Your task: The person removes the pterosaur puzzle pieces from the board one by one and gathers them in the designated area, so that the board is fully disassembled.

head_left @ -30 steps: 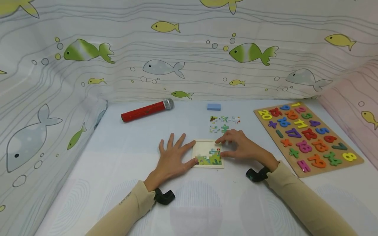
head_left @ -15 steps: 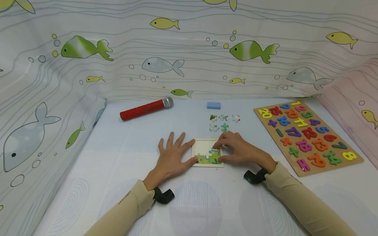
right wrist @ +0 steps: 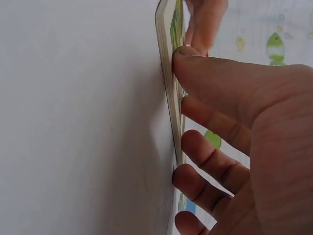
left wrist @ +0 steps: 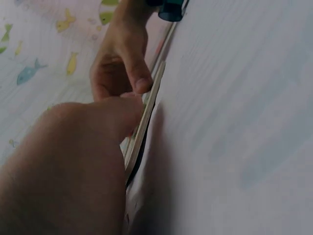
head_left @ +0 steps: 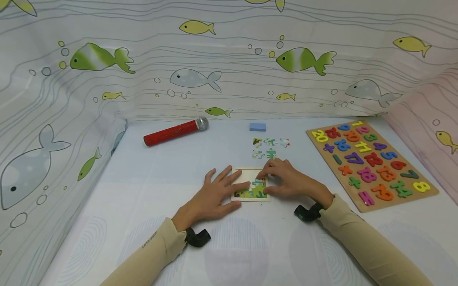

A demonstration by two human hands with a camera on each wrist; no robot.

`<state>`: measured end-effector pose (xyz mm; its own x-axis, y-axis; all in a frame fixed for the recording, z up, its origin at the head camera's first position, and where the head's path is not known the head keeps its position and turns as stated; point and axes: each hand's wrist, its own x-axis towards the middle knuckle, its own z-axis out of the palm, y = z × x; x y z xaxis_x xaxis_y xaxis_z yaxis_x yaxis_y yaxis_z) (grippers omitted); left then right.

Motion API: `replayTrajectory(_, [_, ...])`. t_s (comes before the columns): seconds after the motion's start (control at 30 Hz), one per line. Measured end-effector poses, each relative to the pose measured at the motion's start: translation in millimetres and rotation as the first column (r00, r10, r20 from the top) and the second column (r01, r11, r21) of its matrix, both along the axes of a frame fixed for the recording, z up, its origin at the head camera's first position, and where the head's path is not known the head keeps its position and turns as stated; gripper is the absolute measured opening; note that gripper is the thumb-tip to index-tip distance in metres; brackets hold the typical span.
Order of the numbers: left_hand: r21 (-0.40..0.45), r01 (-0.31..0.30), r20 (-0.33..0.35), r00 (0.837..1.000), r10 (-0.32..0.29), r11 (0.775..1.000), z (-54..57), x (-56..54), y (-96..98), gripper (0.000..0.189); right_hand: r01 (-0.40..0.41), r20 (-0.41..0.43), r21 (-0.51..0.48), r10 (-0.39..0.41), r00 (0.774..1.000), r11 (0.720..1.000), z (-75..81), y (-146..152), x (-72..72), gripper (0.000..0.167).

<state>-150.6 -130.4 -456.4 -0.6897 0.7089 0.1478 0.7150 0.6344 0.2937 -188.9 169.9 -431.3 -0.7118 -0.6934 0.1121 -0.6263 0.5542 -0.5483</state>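
A small wooden jigsaw tray lies on the table, with green picture pieces fitted along its lower part and up its right side. My left hand lies over the tray's left side, fingers straight and spread; its index and middle fingers reach across the tray and the thumb lies by its lower left corner. At the right side is my right hand. Its thumb presses on the tray's edge, the index fingertip touches the pieces inside, and the other fingers rest loosely bent along the border.
Several loose jigsaw pieces lie in two rows beyond the tray. Behind them is a blue block. A red toy microphone lies at the back left, and a number board at the right. A fish-printed cloth surrounds the table.
My left fingers have slid right, from the tray's left edge onto the pieces. My right index finger has moved from the upper right border to the piece inside.
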Motion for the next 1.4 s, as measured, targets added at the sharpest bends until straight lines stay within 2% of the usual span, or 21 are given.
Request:
replayTrajectory(0.13, [-0.029, 0.054, 0.022, 0.998, -0.053, 0.998, 1.1, 1.2, -1.4, 0.052, 0.0, -0.006, 0.006, 0.0, 1.0, 1.0, 0.6, -0.5, 0.1, 0.038])
replayTrajectory(0.37, [-0.088, 0.065, 0.069, 0.996, -0.059, 0.994, 4.6, 2.9, -1.0, 0.058, -0.005, -0.021, 0.018, 0.006, 1.0, 1.0, 0.4, 0.1, -0.4, 0.037])
replayTrajectory(0.77, [-0.087, 0.08, 0.03, 0.997, -0.078, 0.993, 4.8, 2.0, -1.1, 0.06, 0.006, -0.006, 0.014, -0.006, 1.0, 1.0, 1.0, -1.1, 0.8, 0.034])
replayTrajectory(1.4, [-0.082, 0.073, 0.03, 0.997, -0.071, 0.994, 4.6, 4.7, -0.1, 0.059, -0.002, 0.06, -0.054, 0.005, 0.998, 0.999, -0.7, -2.2, 0.5, 0.036])
